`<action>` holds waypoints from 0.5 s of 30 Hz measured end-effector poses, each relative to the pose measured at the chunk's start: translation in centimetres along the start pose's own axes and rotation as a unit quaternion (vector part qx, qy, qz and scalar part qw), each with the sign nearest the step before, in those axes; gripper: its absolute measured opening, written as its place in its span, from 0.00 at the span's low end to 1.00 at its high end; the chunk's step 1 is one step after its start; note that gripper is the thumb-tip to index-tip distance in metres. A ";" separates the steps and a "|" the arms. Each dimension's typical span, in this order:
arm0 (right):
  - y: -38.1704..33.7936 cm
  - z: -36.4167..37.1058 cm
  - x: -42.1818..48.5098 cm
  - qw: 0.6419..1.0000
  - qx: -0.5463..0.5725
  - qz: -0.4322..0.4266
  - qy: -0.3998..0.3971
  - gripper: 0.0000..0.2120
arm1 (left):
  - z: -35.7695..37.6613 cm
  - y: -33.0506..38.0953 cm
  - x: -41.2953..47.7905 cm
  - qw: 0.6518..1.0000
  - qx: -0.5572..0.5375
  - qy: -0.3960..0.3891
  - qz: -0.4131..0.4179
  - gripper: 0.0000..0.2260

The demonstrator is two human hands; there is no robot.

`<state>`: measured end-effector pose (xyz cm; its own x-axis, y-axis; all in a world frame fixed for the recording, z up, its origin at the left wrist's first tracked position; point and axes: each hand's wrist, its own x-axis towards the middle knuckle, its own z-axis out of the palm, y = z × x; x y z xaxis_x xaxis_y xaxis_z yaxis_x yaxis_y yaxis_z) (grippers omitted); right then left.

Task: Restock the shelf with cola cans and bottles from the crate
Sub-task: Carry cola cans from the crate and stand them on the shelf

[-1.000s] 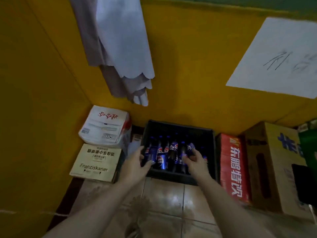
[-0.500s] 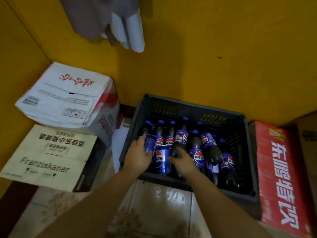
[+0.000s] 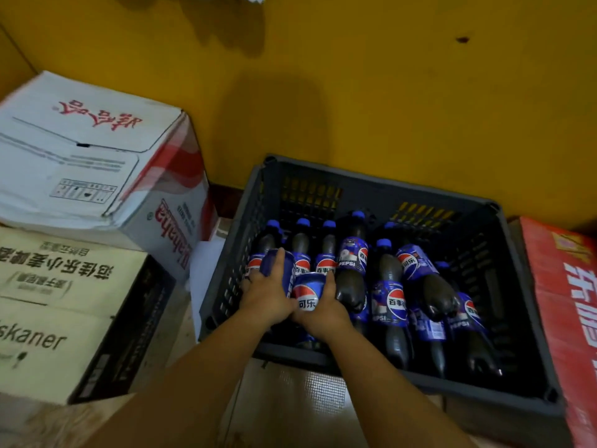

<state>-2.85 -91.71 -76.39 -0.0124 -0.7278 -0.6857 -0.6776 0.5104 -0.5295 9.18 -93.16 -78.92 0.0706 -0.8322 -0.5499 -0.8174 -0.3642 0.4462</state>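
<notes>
A dark grey plastic crate (image 3: pixel 465 388) stands on the tiled floor against the yellow wall. Inside lie several cola bottles (image 3: pixel 389 286) with blue caps and blue labels, plus blue cola cans at the front left. My left hand (image 3: pixel 263 297) grips one blue can (image 3: pixel 280 270) from the side. My right hand (image 3: pixel 321 310) holds a second blue can (image 3: pixel 308 294) with a round red, white and blue logo. Both hands sit inside the crate's front left corner, close together. No shelf is in view.
A white and red carton (image 3: pixel 97 163) rests on a beige carton (image 3: pixel 61 305) left of the crate. A red carton (image 3: pixel 562 315) presses against the crate's right side. White paper (image 3: pixel 206 270) lies between the crate and the left cartons. The floor tiles (image 3: pixel 290 405) run toward me.
The camera has come much closer to the crate and tilted down. My hands moved from the crate's front rim onto two cans and closed around them.
</notes>
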 end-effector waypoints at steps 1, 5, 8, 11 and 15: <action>0.1 0.0 0.1 1.000 -0.001 -0.001 0.001 0.50 | 0.1 -0.1 0.2 1.000 0.009 0.004 0.006 0.47; 0.4 -0.1 0.3 1.000 -0.022 -0.003 0.003 0.54 | 0.2 -0.4 0.5 0.999 0.024 0.013 0.016 0.47; 0.5 -0.3 0.0 0.999 -0.042 -0.010 -0.002 0.56 | -0.2 -0.3 0.2 1.000 0.002 0.015 0.009 0.45; 0.5 -0.6 -0.6 0.999 -0.035 -0.023 0.014 0.52 | -1.0 -0.5 -0.2 0.995 -0.096 0.035 0.010 0.45; 0.2 -1.8 -2.3 0.995 0.063 -0.055 0.051 0.48 | -3.6 0.0 -2.5 0.954 -0.288 0.066 0.046 0.42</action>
<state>-4.32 -90.77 -74.05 -0.0218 -0.8220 -0.5690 -0.5814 0.4734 -0.6617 11.00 -92.58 -75.02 0.1158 -0.9032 -0.4134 -0.3774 -0.4250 0.8228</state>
